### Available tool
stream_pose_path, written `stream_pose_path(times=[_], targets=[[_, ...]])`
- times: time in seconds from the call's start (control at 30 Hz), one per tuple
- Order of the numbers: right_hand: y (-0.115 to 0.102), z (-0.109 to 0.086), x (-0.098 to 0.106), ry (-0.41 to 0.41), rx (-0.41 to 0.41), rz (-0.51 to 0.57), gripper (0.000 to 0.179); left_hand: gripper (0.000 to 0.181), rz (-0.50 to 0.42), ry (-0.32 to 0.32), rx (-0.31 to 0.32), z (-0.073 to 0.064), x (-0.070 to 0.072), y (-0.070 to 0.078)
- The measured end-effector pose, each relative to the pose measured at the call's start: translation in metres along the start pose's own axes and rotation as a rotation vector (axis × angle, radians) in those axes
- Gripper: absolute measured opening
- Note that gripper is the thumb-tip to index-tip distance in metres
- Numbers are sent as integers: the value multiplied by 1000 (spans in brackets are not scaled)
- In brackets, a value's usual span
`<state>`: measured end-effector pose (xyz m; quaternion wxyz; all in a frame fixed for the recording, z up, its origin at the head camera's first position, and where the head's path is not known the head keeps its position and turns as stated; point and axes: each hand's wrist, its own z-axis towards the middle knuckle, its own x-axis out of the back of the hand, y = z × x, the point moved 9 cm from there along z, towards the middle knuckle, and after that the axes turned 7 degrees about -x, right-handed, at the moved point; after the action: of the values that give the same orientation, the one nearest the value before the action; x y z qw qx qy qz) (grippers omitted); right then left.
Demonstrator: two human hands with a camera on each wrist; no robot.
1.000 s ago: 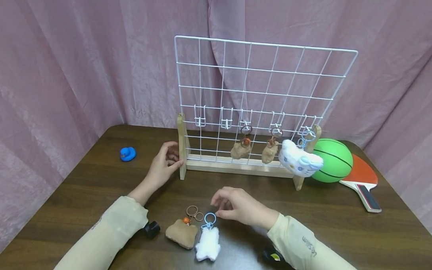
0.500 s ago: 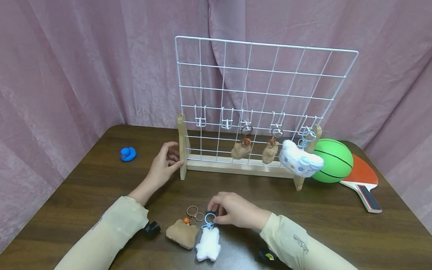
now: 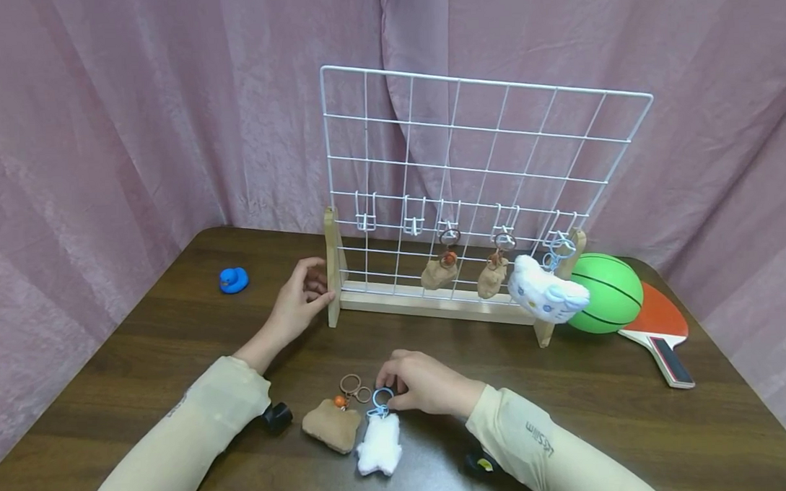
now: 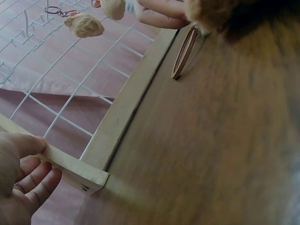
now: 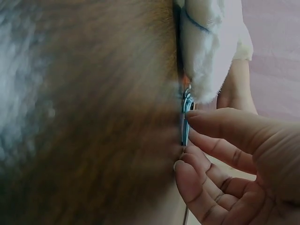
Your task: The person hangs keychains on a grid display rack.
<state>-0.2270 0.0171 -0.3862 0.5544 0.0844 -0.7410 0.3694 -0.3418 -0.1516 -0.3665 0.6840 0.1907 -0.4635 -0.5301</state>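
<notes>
My left hand (image 3: 296, 299) holds the wooden left upright of a white wire grid rack (image 3: 334, 276), its thumb on the front edge. In the left wrist view the thumb lies along the wood (image 4: 70, 161). My right hand (image 3: 430, 381) has its thumb and curled fingers round the pale blue ring (image 3: 382, 399) of a white plush keychain (image 3: 379, 445), which lies on the table. The right wrist view shows the thumb tip touching that ring (image 5: 185, 126). Just left of it lies a brown plush keychain (image 3: 332, 426) with a copper ring and an orange bead.
Several white hooks line the grid; two brown plush keychains (image 3: 439, 273) (image 3: 492, 277) and a white one with a blue ring (image 3: 547, 291) hang from it. A green ball (image 3: 605, 292) and a red paddle (image 3: 658, 323) stand right. A blue toy duck (image 3: 233, 280) sits left.
My right hand has moved slightly left and down onto the blue ring of the white keychain. The left hand stays on the rack's upright.
</notes>
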Motion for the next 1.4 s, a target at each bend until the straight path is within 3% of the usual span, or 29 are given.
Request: stream_pose_path(times=[0.7,1.03,1.4], targets=[[5,2,-4,-40,-75,14,21,55,7,-3,21,-1,-1,-2],[3,-1,-2,-19,-13,85,25,55,19,-8,20,0,-1,-2],[8,-7,0,-23,-32,214,20,54,9,-6,20,1,-1,0]])
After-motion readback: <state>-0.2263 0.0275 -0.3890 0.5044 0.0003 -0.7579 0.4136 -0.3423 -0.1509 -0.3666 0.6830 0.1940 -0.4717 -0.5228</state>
